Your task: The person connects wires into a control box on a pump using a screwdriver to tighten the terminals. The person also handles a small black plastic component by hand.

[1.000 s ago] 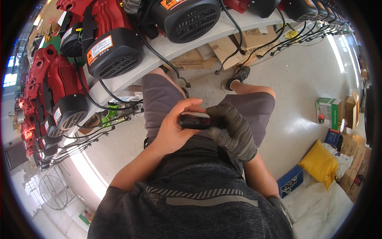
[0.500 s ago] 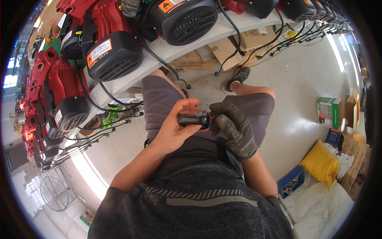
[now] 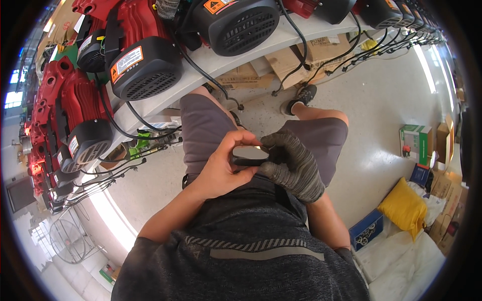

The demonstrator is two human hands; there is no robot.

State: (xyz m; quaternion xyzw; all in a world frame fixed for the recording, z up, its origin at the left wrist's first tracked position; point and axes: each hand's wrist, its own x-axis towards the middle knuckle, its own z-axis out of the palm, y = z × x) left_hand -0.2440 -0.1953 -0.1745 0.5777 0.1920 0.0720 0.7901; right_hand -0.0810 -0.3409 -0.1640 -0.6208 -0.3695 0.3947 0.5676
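A small glossy black rounded case point(image 3: 249, 156) is held over my lap, its smooth face catching grey light. My bare left hand point(image 3: 224, 163) grips it from the left, fingers along the far edge and thumb along the near edge. On my right hand point(image 3: 293, 163) is a grey knit glove. Its thumb and fingertips pinch the case's right end. Another grey knit glove point(image 3: 166, 8) lies among the machines at the top of the view, partly cut off.
Red and black motor pumps point(image 3: 145, 72) line the white bench point(image 3: 211, 75) ahead and left, power cords point(image 3: 211, 79) hanging over its edge. Cardboard boxes point(image 3: 286, 65) sit beneath. A yellow sack point(image 3: 404, 203), a blue box point(image 3: 366, 228) and a green-white box point(image 3: 415, 140) stand on the right.
My gloved right hand has closed from beside the case onto its right end. The case has turned, now showing a flatter, shiny grey face.
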